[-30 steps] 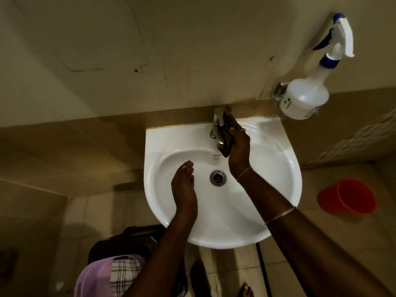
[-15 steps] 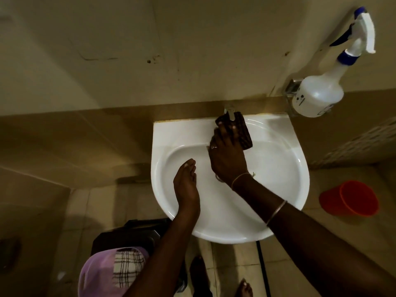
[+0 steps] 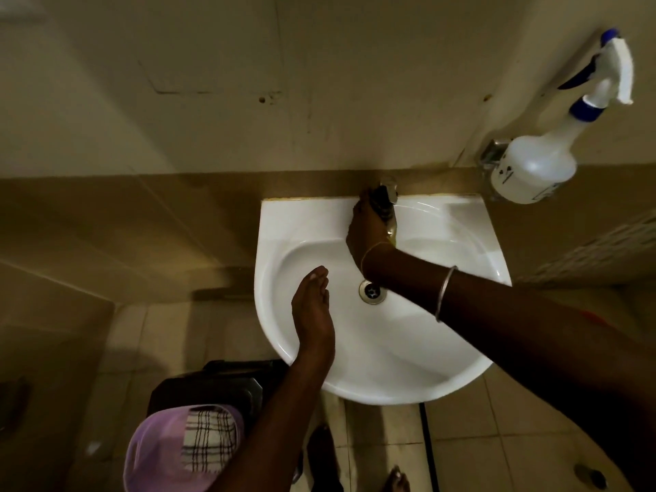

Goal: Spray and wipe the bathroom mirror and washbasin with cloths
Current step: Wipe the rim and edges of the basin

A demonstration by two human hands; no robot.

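Head view: Step in hand judged as tap wiping on washbasin (image 3: 443, 367). Right hand (image 3: 367, 230) closed around dark cloth (image 3: 380, 204), pressed on tap (image 3: 389, 198) at back rim. Left hand (image 3: 314, 314) flat, empty, rested inside bowl. Spray bottle (image 3: 532, 168) parked in wall holder. Next move: cloth to be drawn along spout, then bowl. Against earlier frame: cloth shifted from spout front to tap's left side.

I am standing in a small bathroom, most likely in a home. A white wall-hung washbasin (image 3: 419, 367) with a metal drain (image 3: 371, 291) and a tap (image 3: 388, 204) at its back edge is fixed against a wall that is tan tile below and plain cream plaster above. The floor (image 3: 472, 452) is laid with pale square tiles. A white spray bottle (image 3: 532, 168) with a blue trigger sits in a wall holder just beside the basin.
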